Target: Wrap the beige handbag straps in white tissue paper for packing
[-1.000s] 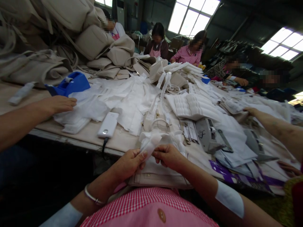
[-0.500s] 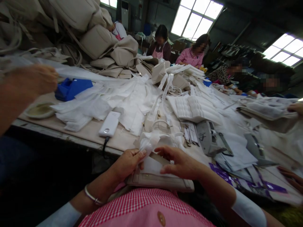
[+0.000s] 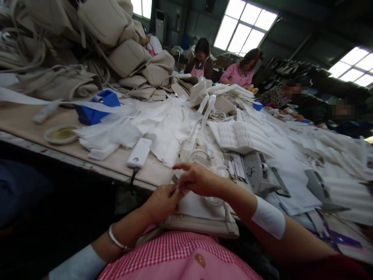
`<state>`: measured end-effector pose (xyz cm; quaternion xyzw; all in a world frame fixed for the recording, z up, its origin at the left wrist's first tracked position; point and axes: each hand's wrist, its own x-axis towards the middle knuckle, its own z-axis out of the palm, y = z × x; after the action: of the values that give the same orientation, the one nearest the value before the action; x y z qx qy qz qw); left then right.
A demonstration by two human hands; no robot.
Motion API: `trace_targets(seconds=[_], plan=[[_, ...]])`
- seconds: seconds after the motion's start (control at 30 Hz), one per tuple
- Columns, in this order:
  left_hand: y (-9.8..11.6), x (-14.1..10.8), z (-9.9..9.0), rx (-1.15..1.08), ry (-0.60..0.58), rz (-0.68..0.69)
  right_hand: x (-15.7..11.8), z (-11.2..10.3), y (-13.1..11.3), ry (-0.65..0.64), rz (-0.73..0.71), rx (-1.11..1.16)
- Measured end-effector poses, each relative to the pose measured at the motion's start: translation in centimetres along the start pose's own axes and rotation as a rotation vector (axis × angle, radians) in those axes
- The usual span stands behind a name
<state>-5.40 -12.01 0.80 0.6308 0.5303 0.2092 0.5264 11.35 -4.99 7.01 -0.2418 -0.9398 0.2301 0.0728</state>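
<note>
Two hands meet at the fingertips, over the near end of a beige bag. Left hand: thumb pressed to fingers, pinching a bit of white wrap. Right hand: index stuck out, other fingers curled in against the left fingertips – can't tell if they grip anything. Small grey-beige tab pokes up between the hands; whose grip it's in is hidden.

Bag lies flat at the table edge, below the hands and up against the pink apron. White sheet on top of it. Bag handle lies just beyond the right hand, near white strips.

Left of that: white power bank, black cable running off the edge. Further left, loose white paper, a shallow dish and a blue tape dispenser, with a pale strip stretched across it.

Right of the hands: stack of tags, then a grey tape dispenser. Wavy foam sheets behind those. Far side – heap of bags at left, co-workers beyond the table.
</note>
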Motion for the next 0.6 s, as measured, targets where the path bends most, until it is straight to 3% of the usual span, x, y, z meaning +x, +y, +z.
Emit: trace_targets(seconds=[0.1,0.27,0.4,0.5,0.6], plan=[[0.1,-0.4,0.0,0.013,-0.002,0.037,0.1,0.5,0.6,-0.042,0.071,0.232],[0.3,-0.4,-0.2,-0.207,-0.089,0.064,-0.7,2.4,0.6,0.147,0.232,0.412],[0.0,0.1,0.2,-0.231,-0.037,0.004,-1.0,3.4,0.6,0.228,0.404,0.534],[-0.1,0.3,0.7,-0.204,-0.006,-0.04,-1.2,3.1,0.6,0.207,0.446,0.575],[0.2,0.2,0.9,-0.198,0.026,-0.067,-1.3,2.0,0.4,0.135,0.404,0.48]])
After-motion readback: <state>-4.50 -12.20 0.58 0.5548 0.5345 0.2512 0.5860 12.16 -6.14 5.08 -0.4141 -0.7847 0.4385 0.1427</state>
